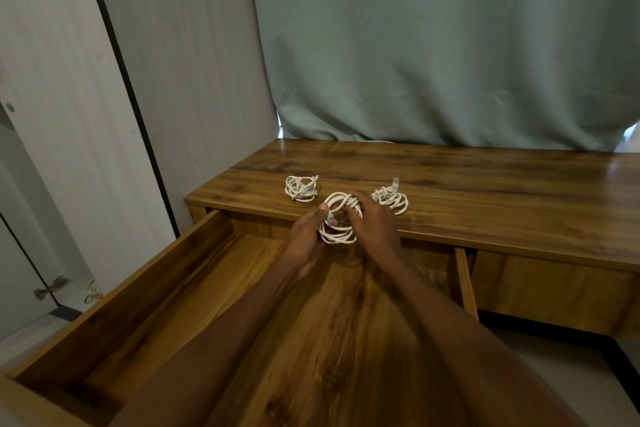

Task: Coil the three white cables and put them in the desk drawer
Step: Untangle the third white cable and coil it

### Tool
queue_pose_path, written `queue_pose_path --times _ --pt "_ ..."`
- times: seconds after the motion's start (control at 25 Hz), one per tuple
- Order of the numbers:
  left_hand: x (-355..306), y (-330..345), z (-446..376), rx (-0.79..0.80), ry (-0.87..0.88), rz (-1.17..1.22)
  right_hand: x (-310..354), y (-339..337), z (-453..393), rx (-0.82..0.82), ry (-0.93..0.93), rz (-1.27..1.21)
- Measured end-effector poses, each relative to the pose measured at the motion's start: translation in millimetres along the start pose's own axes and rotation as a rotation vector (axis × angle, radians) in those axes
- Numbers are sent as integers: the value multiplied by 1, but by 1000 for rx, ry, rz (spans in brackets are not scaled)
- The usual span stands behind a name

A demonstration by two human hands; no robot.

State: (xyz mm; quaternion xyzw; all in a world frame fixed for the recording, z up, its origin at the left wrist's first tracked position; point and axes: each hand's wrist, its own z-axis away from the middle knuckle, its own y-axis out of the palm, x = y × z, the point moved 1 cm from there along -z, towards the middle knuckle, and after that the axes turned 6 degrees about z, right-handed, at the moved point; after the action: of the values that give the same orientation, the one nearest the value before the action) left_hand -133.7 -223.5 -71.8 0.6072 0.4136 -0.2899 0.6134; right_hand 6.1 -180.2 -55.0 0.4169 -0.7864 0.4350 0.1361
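Observation:
Both hands hold one coiled white cable (337, 236) in the air above the back of the open desk drawer (194, 274), near the desk's front edge. My left hand (306, 232) grips the coil's left side with the thumb on top. My right hand (372, 222) curls round its right side. A clear plug shows inside the loop. A second coiled white cable (300, 188) lies on the desk top (485, 191) to the left. The third coiled cable (393, 199) lies just behind my right hand, its plug sticking up.
The drawer is pulled far out toward me, and its wooden floor shows bare between my forearms. A closed drawer front (554, 288) sits to the right. A grey-green curtain (433, 45) hangs behind the desk. Pale wardrobe doors (69, 114) stand at the left.

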Motion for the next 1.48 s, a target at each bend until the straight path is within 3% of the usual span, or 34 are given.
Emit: queue_pose_path --times 0.2,0.32,0.48,0.8,0.88,1.04,1.16,1.36,1.44,1.48 --pt "-6 -5 4 45 106 -225 -1 2 2 7 41 -22" --pt "-9 -7 1 16 237 -412 4 1 5 113 24 -111" --pt "-16 -13 0 -40 255 -435 9 -5 9 246 -16 -199" --pt "-12 -11 -6 -94 209 -471 5 -3 8 87 -71 -67" --pt "-18 -11 -4 -34 262 -629 1 -7 4 160 -116 1" --pt "-27 -19 -8 243 587 -1069 -1 -9 0 276 -193 109" --pt "-25 -21 -6 223 630 -1083 -4 -5 1 346 -135 -74" --pt "-26 -27 -9 131 438 -914 -5 -18 2 620 66 -505" --pt "-27 -30 -10 70 396 -870 -5 -33 -1 620 150 -615" --pt "-27 -31 -11 40 374 -842 -8 -42 -4 523 165 -628"
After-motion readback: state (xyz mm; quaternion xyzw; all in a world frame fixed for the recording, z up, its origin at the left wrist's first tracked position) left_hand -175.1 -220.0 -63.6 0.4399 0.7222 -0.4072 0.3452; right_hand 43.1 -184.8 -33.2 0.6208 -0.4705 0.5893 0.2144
